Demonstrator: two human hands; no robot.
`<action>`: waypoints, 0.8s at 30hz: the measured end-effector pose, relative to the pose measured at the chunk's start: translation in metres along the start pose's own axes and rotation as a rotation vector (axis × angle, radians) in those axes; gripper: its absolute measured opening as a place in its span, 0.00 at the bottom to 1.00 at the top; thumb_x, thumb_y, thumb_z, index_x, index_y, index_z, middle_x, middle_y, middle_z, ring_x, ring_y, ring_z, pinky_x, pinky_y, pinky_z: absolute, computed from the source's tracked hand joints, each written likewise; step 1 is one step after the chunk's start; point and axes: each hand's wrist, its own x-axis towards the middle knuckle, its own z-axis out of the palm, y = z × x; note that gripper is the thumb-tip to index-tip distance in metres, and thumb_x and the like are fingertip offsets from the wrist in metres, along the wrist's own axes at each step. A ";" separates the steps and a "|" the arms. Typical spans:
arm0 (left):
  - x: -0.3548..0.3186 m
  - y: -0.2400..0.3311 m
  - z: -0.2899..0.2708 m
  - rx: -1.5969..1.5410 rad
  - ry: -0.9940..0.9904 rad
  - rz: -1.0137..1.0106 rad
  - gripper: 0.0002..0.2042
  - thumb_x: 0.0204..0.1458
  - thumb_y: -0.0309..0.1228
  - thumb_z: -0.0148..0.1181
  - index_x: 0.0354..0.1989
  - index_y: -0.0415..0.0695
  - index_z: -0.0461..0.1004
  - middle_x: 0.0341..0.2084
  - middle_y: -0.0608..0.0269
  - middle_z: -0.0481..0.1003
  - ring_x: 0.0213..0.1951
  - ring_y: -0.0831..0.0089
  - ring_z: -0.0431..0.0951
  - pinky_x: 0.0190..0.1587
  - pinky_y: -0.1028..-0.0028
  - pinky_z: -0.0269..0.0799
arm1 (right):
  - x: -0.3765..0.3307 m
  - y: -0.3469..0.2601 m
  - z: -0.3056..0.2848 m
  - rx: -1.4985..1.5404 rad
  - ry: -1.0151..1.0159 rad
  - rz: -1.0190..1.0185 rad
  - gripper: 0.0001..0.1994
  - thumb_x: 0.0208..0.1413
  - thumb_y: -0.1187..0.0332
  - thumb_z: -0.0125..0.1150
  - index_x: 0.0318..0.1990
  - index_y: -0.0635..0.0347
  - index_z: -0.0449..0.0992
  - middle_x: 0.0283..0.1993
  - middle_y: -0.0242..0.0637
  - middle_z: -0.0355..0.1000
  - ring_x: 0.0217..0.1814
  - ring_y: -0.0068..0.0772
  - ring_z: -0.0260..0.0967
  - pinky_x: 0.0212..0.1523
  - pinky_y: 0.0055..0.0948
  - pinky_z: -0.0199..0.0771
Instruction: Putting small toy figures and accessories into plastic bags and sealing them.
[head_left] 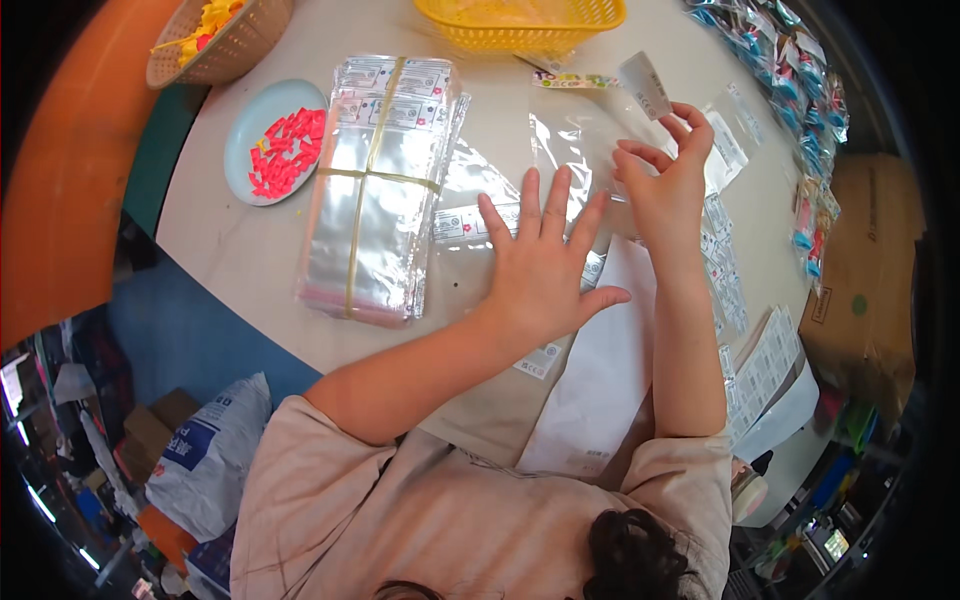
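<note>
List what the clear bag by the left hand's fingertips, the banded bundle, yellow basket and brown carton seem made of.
Clear bag: apparently thin, glossy plastic film, see-through with bright glints.
Banded bundle: likely similar film, judging by its silvery sheen and reflections.
Yellow basket: probably moulded plastic, slightly shiny and evenly slotted.
Brown carton: seemingly matte cardboard, by its dull tan surface.

Bright, even light across pale table (250, 255), white glare on clear bag (575, 145) and silvery bundle (392, 225), cardboard box (855, 265) bowed by fisheye distortion, corners black, lower-left clutter (95, 455) dim, apparently blurred.
</note>
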 end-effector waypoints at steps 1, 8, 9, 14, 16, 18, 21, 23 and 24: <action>0.002 0.001 0.000 -0.020 0.010 0.005 0.47 0.42 0.62 0.58 0.67 0.44 0.53 0.67 0.41 0.44 0.67 0.37 0.42 0.57 0.27 0.32 | 0.001 -0.006 -0.003 0.025 0.046 -0.025 0.34 0.48 0.79 0.63 0.60 0.57 0.50 0.59 0.48 0.56 0.47 0.32 0.71 0.40 0.28 0.79; 0.012 -0.004 -0.020 -0.767 0.212 0.108 0.50 0.46 0.43 0.67 0.69 0.37 0.38 0.67 0.38 0.44 0.67 0.44 0.49 0.65 0.46 0.41 | -0.023 -0.065 -0.014 0.099 0.027 -0.311 0.36 0.47 0.83 0.61 0.60 0.59 0.47 0.61 0.50 0.55 0.44 0.33 0.74 0.35 0.24 0.82; 0.014 -0.001 -0.019 -0.859 0.342 0.161 0.48 0.46 0.38 0.66 0.69 0.37 0.38 0.65 0.38 0.49 0.66 0.47 0.53 0.65 0.50 0.46 | -0.030 -0.069 -0.011 0.125 -0.007 -0.293 0.37 0.47 0.84 0.61 0.61 0.58 0.46 0.62 0.51 0.53 0.45 0.34 0.74 0.35 0.24 0.82; 0.016 -0.005 -0.014 -1.085 0.511 0.314 0.35 0.54 0.27 0.57 0.66 0.37 0.44 0.57 0.43 0.64 0.59 0.55 0.65 0.62 0.61 0.58 | -0.060 -0.083 0.003 0.204 -0.139 -0.338 0.41 0.44 0.85 0.63 0.62 0.55 0.44 0.65 0.53 0.47 0.46 0.36 0.74 0.37 0.25 0.82; 0.018 0.001 -0.030 -1.796 0.306 0.014 0.24 0.59 0.24 0.47 0.63 0.37 0.50 0.51 0.49 0.71 0.55 0.59 0.70 0.60 0.62 0.64 | -0.064 -0.081 -0.003 0.203 -0.109 -0.470 0.45 0.42 0.85 0.66 0.63 0.53 0.42 0.66 0.52 0.47 0.49 0.40 0.73 0.38 0.27 0.82; 0.022 -0.009 -0.043 -1.757 0.203 -0.115 0.21 0.60 0.23 0.43 0.62 0.36 0.53 0.51 0.47 0.70 0.52 0.60 0.73 0.56 0.66 0.69 | -0.065 -0.082 -0.015 0.253 -0.086 -0.503 0.49 0.40 0.84 0.69 0.64 0.51 0.39 0.66 0.51 0.47 0.53 0.43 0.70 0.44 0.32 0.81; 0.023 -0.018 -0.050 -1.870 -0.074 -0.385 0.24 0.58 0.21 0.43 0.63 0.35 0.48 0.45 0.41 0.72 0.45 0.59 0.77 0.48 0.68 0.75 | -0.055 -0.081 -0.034 -0.006 0.190 -0.590 0.49 0.41 0.82 0.70 0.65 0.51 0.39 0.66 0.48 0.50 0.58 0.44 0.66 0.53 0.36 0.74; 0.022 -0.016 -0.041 -1.634 -0.099 -0.451 0.25 0.57 0.20 0.43 0.63 0.34 0.47 0.43 0.42 0.72 0.43 0.59 0.78 0.46 0.68 0.76 | -0.047 -0.063 -0.032 0.012 0.114 -0.457 0.48 0.42 0.80 0.70 0.65 0.51 0.40 0.67 0.46 0.50 0.59 0.44 0.65 0.54 0.37 0.73; 0.024 -0.015 -0.037 -1.391 -0.125 -0.503 0.26 0.56 0.19 0.43 0.63 0.33 0.45 0.41 0.43 0.73 0.40 0.59 0.79 0.43 0.69 0.77 | -0.045 -0.052 -0.029 0.032 0.044 -0.324 0.47 0.43 0.79 0.70 0.65 0.51 0.40 0.67 0.45 0.50 0.60 0.43 0.64 0.55 0.38 0.71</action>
